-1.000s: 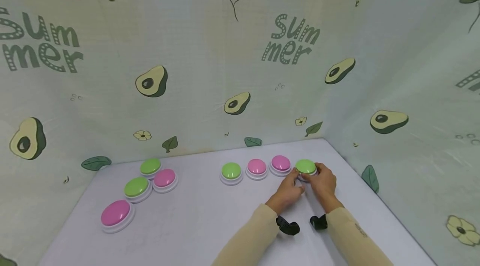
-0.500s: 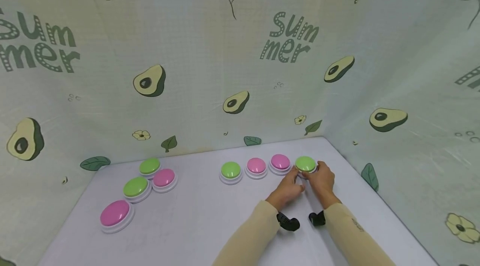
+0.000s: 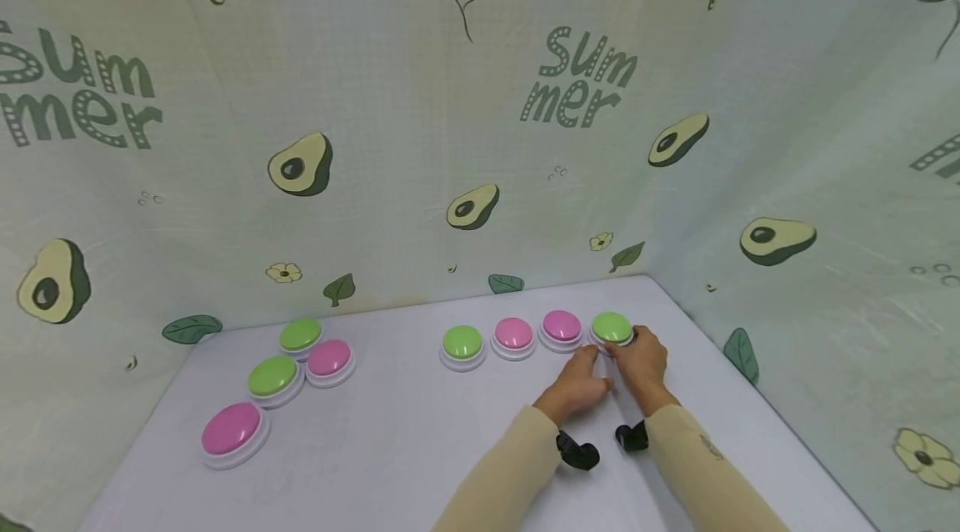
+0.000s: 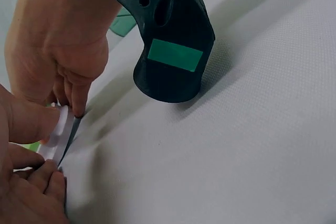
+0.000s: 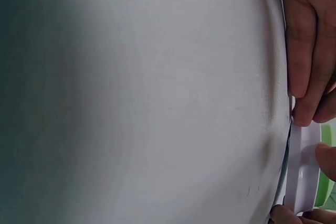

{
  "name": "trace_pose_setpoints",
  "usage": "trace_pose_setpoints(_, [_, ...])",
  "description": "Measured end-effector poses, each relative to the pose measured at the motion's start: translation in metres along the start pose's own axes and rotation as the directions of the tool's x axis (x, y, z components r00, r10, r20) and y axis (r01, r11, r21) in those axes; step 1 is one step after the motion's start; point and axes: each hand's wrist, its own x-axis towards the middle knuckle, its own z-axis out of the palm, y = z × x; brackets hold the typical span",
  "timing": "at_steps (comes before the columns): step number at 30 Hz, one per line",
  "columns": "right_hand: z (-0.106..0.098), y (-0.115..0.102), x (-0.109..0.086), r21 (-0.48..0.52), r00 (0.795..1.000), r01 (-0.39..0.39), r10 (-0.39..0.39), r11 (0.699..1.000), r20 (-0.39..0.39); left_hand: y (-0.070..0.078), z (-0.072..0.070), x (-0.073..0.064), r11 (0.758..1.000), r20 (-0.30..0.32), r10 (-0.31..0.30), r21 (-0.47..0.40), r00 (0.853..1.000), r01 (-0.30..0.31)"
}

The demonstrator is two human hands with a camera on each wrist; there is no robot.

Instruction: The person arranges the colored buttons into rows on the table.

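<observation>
At the right end of the far row stands a push button with a green dome (image 3: 611, 327) on a round white base. My right hand (image 3: 645, 365) holds it, its thumb (image 5: 326, 160) on the front of the white base (image 5: 304, 174) and fingers around the right side. My left hand (image 3: 576, 386) touches the base's front left edge with its fingertips; its thumb points right, seemingly off the button. In the left wrist view the base (image 4: 59, 137) shows between both hands, partly hidden by fingers.
Left of the held button stand two pink buttons (image 3: 562, 326) and a green button (image 3: 462, 342). Several more green and pink buttons (image 3: 231, 429) stand on the left of the white table (image 3: 420, 449). A patterned cloth (image 3: 390, 98) hangs behind.
My left fingertips have slid down and toward me from the button's left side to its front edge. The right hand stays on the button with little movement.
</observation>
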Motion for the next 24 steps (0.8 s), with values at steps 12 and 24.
trace_pose_setpoints(12, [-0.001, -0.001, 0.007, -0.070, 0.993, 0.100, -0.095, 0.993, 0.063, 0.010, -0.007, 0.000, 0.995, 0.046, -0.052, -0.084, 0.998, 0.056])
trace_pose_setpoints(24, [0.002, -0.001, 0.008, -0.037, 0.975, 0.091, -0.081, 0.995, 0.205, 0.008, -0.007, 0.001, 0.989, 0.064, -0.041, -0.142, 0.997, 0.050])
